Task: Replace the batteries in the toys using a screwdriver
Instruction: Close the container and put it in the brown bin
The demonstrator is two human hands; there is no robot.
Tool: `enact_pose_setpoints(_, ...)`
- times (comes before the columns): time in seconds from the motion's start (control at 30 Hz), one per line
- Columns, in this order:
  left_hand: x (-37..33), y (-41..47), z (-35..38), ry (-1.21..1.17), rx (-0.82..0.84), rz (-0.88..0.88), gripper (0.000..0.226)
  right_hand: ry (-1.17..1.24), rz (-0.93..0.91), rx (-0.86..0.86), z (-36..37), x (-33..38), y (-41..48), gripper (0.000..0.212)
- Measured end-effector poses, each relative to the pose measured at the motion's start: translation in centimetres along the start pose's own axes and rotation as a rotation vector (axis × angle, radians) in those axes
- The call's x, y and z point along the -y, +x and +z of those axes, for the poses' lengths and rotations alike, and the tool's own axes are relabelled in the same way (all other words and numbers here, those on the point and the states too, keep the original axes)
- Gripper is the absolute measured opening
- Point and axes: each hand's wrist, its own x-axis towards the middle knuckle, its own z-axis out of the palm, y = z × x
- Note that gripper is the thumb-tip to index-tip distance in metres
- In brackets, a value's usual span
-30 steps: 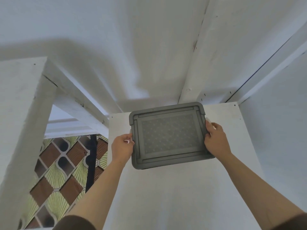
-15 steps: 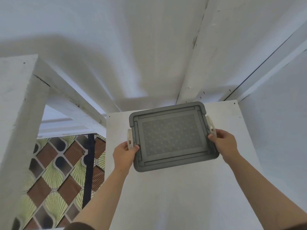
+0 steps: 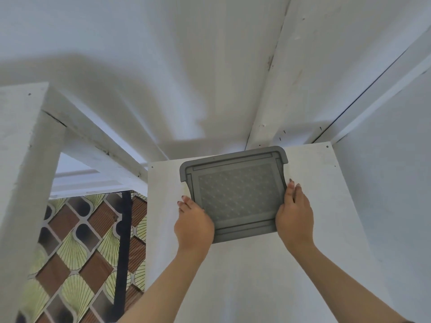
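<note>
The grey plastic storage box (image 3: 238, 194) is overhead, seen from below, at the top edge of the white cabinet (image 3: 256, 287) and nearer its right corner than its left. Its far end overlaps that edge. I cannot tell whether it rests on the cabinet top or hangs wholly in the hands.

The left hand (image 3: 193, 223) covers the near left corner of the base, and its fingers (image 3: 184, 201) run almost straight up the left side. The right hand (image 3: 295, 214) lies against the right side, fingers (image 3: 292, 187) straight and close together. Both press inward, so the box is squeezed between them rather than hooked. The thumbs are hidden.

The box looks like stiff moulded plastic with a ribbed, dimpled base, so it should keep its shape under this sideways pressure. The walls are smooth and likely slick against flat palms. The contents cannot be seen, and the weight may be more than the shell suggests. Loose items inside would probably slide if it tips. A surer hold would probably be under the projecting rim or with the palms under the base, keeping it level on the way down.
</note>
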Motion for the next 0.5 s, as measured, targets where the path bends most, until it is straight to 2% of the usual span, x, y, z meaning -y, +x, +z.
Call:
enact_pose_setpoints(0.07,-0.7,-0.5,0.2,0.037,0.037,-0.01,0.064,-0.045,-0.018,0.044,-0.2,0.2,0.0,0.046)
enact_pose_setpoints(0.13,-1.3,-0.7,0.3,0.027,0.065,-0.045,0.068,-0.071,-0.01,0.081,-0.2,0.4,-0.1,0.046)
enact_pose_setpoints(0.23,-1.5,-0.8,0.1,0.008,0.066,-0.054,0.069,-0.08,0.015,0.077,-0.4,0.7,-0.2,0.056)
enact_pose_setpoints(0.5,-0.3,-0.9,-0.1,-0.136,0.041,-0.028,0.064,-0.064,0.05,0.12,0.0,0.7,-0.7,0.062)
